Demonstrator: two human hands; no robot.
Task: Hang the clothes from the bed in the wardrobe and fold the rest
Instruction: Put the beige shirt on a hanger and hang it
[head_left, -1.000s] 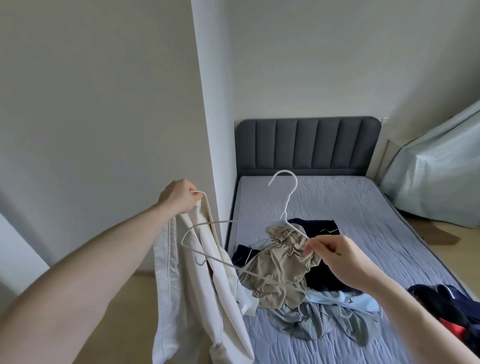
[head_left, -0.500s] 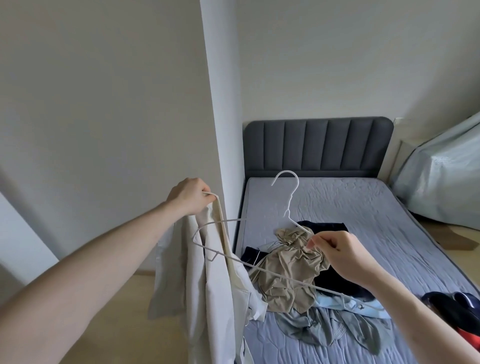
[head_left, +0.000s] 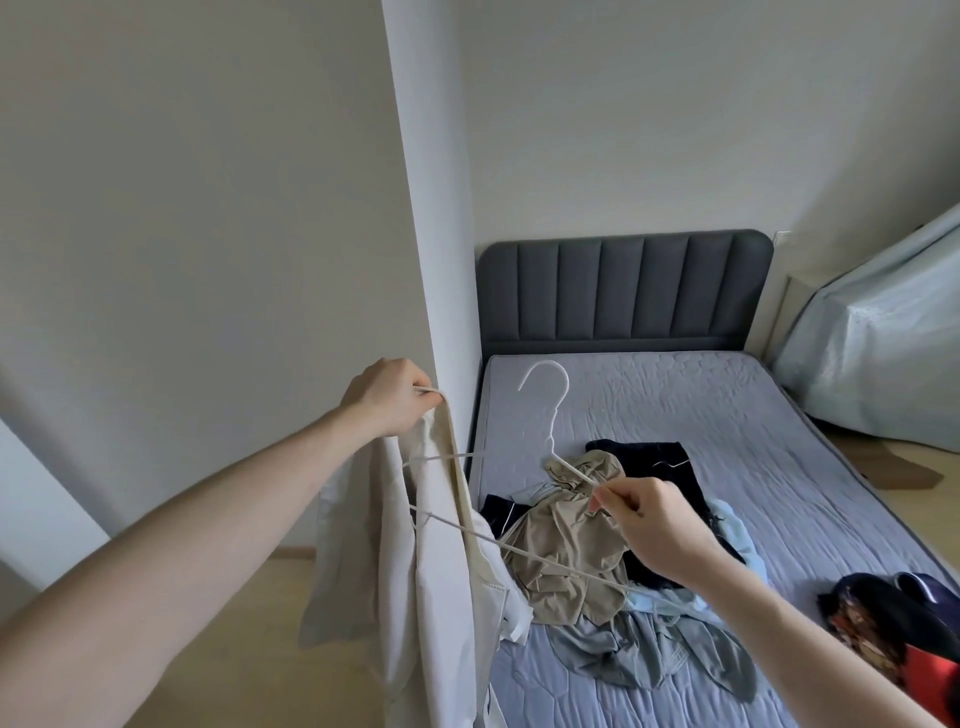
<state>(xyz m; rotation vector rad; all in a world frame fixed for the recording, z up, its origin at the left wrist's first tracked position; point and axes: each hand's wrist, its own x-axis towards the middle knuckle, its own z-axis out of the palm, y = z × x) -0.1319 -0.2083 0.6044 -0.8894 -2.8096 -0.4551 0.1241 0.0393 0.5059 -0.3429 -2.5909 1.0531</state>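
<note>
A pale wall (head_left: 208, 208) fills the left side, ending in a white corner post (head_left: 431, 234). A dark grey padded headboard (head_left: 623, 291) with vertical channels stands against the back wall. At right a light blue-green cover (head_left: 878, 353) drapes over something bulky. Light wooden floor (head_left: 857, 499) shows beside it.

Just beyond the left hand (head_left: 387, 397) stands a white wall corner (head_left: 431, 208), blocking any push forward or leftward there. Below that hand, the hanging cream garment (head_left: 431, 571) fills the gap down to the floor. Between the two hands stretches the white hanger (head_left: 545, 415). Under the right hand (head_left: 660, 530) the pile of clothes (head_left: 571, 551) covers the bed (head_left: 727, 415); beyond it the mattress lies bare to the headboard (head_left: 623, 291).
</note>
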